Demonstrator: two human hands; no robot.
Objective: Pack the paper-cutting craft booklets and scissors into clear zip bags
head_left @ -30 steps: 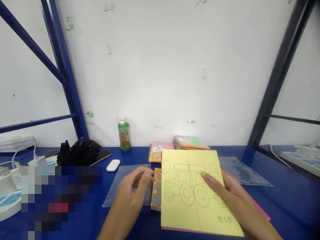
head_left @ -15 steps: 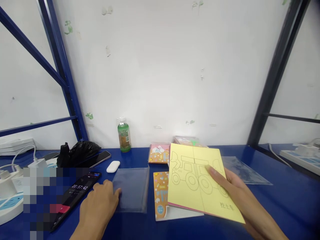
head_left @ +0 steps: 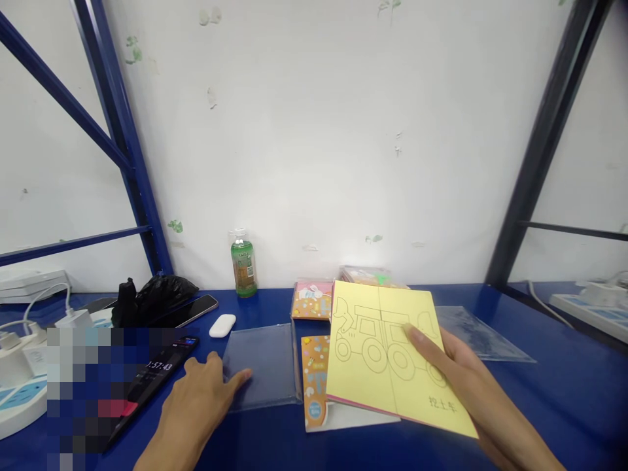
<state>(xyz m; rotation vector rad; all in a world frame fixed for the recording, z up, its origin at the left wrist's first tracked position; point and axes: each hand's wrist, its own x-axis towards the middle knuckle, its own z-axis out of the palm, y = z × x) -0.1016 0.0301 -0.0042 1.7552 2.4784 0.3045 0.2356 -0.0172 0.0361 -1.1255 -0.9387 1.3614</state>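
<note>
My right hand (head_left: pixel 449 363) grips a stack of yellow paper sheets (head_left: pixel 375 392), thumb on top and fingers underneath. A line drawing of a wheeled digger and some handwritten characters show on the top sheet; a pink edge peeks out below. Under the sheets, partly hidden, lies an orange patterned booklet cover (head_left: pixel 314 376) with a white part beside it. My left hand (head_left: pixel 209 386) rests at the left edge of a clear plastic sleeve (head_left: pixel 265 366), its thumb stretched out over the sleeve and apart from the fingers. Some left fingertips are hidden.
Behind stand a green-labelled bottle (head_left: pixel 244 265), a pink-orange pack (head_left: pixel 313 301) and another pack stack (head_left: pixel 373 275). A second clear sleeve (head_left: pixel 483 333) lies right. Leftward are a white earbud case (head_left: pixel 222 325), a phone (head_left: pixel 157 379), a black bag (head_left: pixel 157 301) and a power strip (head_left: pixel 22 405).
The plastic sleeve has shifted slightly right and turned a little under my left hand, whose thumb now reaches farther right. The yellow sheets stay nearly in place in my right hand.
</note>
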